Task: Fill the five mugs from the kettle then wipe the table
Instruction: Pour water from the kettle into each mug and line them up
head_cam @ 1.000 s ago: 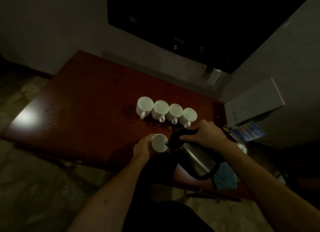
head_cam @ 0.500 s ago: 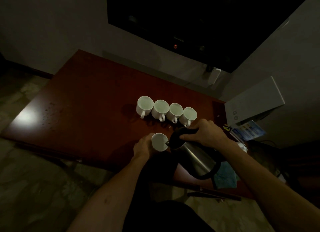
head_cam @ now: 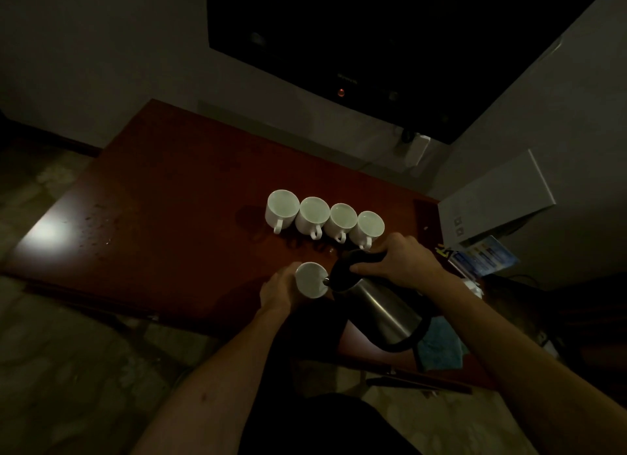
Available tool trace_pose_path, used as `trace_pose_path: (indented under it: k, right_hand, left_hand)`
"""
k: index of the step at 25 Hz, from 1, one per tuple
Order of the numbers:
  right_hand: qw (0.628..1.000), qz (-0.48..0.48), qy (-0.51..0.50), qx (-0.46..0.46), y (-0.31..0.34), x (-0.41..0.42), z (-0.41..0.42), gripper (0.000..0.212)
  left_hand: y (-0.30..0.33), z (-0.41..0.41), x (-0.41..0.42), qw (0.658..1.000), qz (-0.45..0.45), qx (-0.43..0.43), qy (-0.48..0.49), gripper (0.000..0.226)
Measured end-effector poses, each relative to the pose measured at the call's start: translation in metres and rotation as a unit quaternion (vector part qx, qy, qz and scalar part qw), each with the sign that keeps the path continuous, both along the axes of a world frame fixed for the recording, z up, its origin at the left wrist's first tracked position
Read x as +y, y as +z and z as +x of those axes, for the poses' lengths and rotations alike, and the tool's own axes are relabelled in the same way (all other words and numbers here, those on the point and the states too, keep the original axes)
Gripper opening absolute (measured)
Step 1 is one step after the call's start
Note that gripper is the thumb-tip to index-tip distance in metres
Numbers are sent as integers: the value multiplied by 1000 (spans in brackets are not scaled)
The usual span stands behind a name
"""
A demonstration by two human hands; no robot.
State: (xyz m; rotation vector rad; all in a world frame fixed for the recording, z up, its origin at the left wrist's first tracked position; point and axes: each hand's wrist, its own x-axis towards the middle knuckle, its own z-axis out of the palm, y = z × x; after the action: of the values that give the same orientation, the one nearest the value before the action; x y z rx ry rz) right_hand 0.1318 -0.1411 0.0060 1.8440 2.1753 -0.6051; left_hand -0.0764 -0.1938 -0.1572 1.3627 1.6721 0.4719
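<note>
Several white mugs stand in a row on the red-brown table [head_cam: 163,196], from the leftmost mug [head_cam: 282,208] to the rightmost mug [head_cam: 369,226]. A fifth white mug [head_cam: 311,280] stands nearer to me, and my left hand [head_cam: 279,289] grips its left side. My right hand [head_cam: 403,263] holds the black top handle of the steel kettle [head_cam: 383,307]. The kettle is tilted with its spout over the fifth mug's rim. In this dim light I cannot make out the water level in the mugs.
A blue cloth [head_cam: 439,347] lies on the table's near right corner, partly behind the kettle. A white box [head_cam: 495,196] and a blue leaflet [head_cam: 481,259] sit at the right. Water drops [head_cam: 98,230] speckle the table's left part. A dark screen [head_cam: 373,40] hangs above.
Almost nothing has moved: the kettle stays tilted over the near mug and both hands keep their hold.
</note>
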Motion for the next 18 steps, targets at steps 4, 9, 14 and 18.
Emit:
trace_pose_path:
  k: [4, 9, 14, 18]
  right_hand:
    - [1000, 4, 9, 4, 2, -2, 0, 79]
    - [1000, 13, 5, -2, 1, -2, 0, 65]
    - [1000, 11, 6, -6, 2, -1, -1, 82]
    - [1000, 22, 7, -1, 4, -1, -3, 96]
  left_hand:
    - [-1, 0, 1, 1000, -5, 6, 1, 74]
    - [-7, -1, 2, 1000, -7, 3, 5, 76]
    - [-6, 0, 3, 1000, -6, 1, -3, 73]
    - [-5, -1, 4, 1000, -9, 13, -18, 75]
